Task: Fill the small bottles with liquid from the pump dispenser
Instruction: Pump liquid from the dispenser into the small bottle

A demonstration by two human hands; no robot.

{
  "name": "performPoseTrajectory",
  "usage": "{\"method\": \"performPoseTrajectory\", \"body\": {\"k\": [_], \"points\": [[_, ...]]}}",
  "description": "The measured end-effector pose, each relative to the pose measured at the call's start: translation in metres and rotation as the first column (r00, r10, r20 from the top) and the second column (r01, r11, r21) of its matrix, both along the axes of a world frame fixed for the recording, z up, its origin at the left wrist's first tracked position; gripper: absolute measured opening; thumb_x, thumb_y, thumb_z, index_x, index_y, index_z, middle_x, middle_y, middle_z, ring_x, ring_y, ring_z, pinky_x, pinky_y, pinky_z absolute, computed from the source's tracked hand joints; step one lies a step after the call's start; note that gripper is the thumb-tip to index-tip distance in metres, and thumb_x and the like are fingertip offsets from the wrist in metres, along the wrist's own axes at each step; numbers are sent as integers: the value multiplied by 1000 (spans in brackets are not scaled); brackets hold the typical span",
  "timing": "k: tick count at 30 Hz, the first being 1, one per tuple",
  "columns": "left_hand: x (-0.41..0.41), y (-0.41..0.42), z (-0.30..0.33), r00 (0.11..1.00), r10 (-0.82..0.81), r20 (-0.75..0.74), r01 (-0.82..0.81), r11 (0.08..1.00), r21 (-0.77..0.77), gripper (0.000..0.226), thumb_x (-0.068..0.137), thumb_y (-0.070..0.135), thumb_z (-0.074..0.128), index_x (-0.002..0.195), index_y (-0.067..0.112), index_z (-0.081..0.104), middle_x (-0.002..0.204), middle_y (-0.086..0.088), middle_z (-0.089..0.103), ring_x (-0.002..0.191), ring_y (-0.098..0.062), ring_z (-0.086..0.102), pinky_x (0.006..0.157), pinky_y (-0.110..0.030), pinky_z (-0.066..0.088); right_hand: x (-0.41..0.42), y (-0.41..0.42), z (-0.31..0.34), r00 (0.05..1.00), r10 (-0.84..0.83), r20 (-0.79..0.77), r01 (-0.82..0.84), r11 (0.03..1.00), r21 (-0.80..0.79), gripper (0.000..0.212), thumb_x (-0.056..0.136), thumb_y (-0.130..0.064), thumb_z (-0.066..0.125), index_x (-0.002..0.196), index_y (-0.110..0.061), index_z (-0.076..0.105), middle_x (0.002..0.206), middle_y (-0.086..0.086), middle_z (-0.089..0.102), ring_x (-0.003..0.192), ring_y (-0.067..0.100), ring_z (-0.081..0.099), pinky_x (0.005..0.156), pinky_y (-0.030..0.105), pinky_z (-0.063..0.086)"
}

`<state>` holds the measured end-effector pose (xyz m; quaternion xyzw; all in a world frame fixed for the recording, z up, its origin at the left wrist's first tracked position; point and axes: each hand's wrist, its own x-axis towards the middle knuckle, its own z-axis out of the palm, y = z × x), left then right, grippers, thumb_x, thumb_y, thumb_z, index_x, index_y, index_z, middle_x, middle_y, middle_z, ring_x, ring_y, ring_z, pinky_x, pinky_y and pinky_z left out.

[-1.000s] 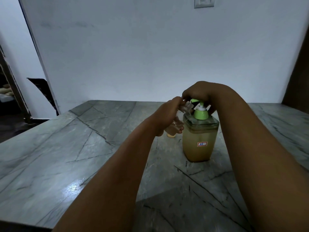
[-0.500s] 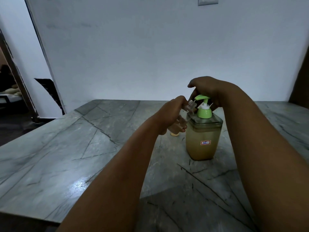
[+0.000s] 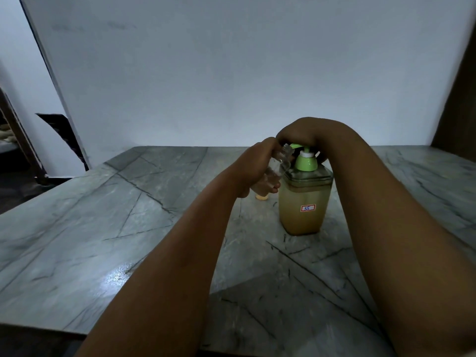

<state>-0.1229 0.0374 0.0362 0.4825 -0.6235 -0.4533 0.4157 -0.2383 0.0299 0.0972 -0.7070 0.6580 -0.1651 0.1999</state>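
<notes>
A square clear pump dispenser point(image 3: 304, 204) with yellowish liquid, a green pump head and a small "35" label stands on the grey marble table point(image 3: 108, 228). My right hand point(image 3: 301, 135) lies on top of the green pump head, covering most of it. My left hand point(image 3: 255, 168) holds a small clear bottle point(image 3: 279, 164) tilted, its open neck up against the green spout. Some yellowish liquid shows low in the bottle, behind my fingers. A small pale cap-like piece point(image 3: 262, 197) sits on the table just below my left hand.
A white wall rises behind the table's far edge. A dark doorway and furniture lie beyond the table's left side. A dark wooden panel point(image 3: 458, 99) stands at the far right. The near table edge runs along the bottom left.
My right hand has come back down onto the pump head after lifting off it half a second ago. The small bottle stays at the spout in my left hand.
</notes>
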Motion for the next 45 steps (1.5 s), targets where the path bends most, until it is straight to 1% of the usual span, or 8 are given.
{"method": "performPoseTrajectory", "body": {"k": [9, 11, 12, 14, 17, 29, 36, 45], "points": [[0, 2, 2, 1000, 0, -9, 0, 1000, 16, 31, 96, 29, 35, 93, 7, 56, 71, -18, 55, 56, -26, 55, 55, -28, 48, -8, 2, 9, 984, -27, 178, 22, 999, 29, 31, 98, -17, 37, 114, 3, 54, 75, 6, 57, 67, 28, 54, 60, 26, 42], [-1, 2, 2, 1000, 5, -16, -4, 1000, 17, 31, 95, 29, 35, 98, 6, 56, 67, -16, 54, 54, -25, 55, 53, -26, 47, -4, 7, 10, 979, -46, 199, 40, 999, 34, 22, 97, -2, 37, 112, 11, 48, 81, 9, 58, 109, 38, 43, 57, 26, 42], [-2, 2, 2, 1000, 7, -10, -6, 1000, 17, 30, 95, 29, 35, 98, 6, 56, 66, -16, 54, 54, -25, 55, 53, -26, 47, -3, 6, 9, 980, -45, 195, 34, 998, 58, 23, 95, 3, 39, 110, 16, 49, 87, 14, 59, 75, 20, 40, 64, 28, 46], [-2, 3, 2, 1000, 12, -10, -12, 1000, 19, 29, 95, 29, 36, 91, 8, 56, 65, -16, 54, 55, -26, 55, 54, -26, 47, -2, 7, 7, 987, -32, 160, 24, 998, 52, 23, 96, -1, 39, 83, 11, 53, 81, 16, 55, 74, 31, 51, 71, 28, 51], [-3, 3, 2, 1000, 18, -13, -18, 1000, 13, 29, 95, 29, 36, 89, 9, 57, 68, -17, 56, 56, -26, 55, 55, -28, 47, -4, 8, 3, 997, -18, 75, 16, 999, 36, 39, 98, -8, 35, 60, -5, 41, 53, 13, 43, 50, 21, 34, 45, 20, 36], [-1, 0, 0, 1000, 18, -20, -18, 1000, 14, 33, 94, 29, 37, 100, 5, 58, 81, -23, 59, 57, -28, 57, 58, -31, 49, -5, 4, -1, 999, -7, 36, 5, 998, 60, 34, 95, -14, 39, 64, -3, 47, 66, 13, 48, 55, 24, 42, 55, 27, 37], [3, 2, 4, 999, 28, 18, -28, 999, -22, 27, 97, 26, 34, 88, 9, 54, 74, -19, 58, 56, -25, 56, 58, -30, 47, -15, -15, -1, 928, -76, 365, -3, 978, 210, 42, 84, -49, 45, 76, -9, 54, 61, 9, 59, 57, 23, 51, 67, 31, 39], [2, 4, 4, 999, 38, 6, -38, 999, -21, 31, 97, 29, 34, 84, 11, 55, 71, -18, 58, 54, -24, 56, 60, -31, 48, -9, -13, -3, 966, 1, 259, -24, 996, 87, 18, 89, -22, 49, 77, -9, 51, 70, 8, 52, 64, 24, 47, 61, 26, 41]]}}
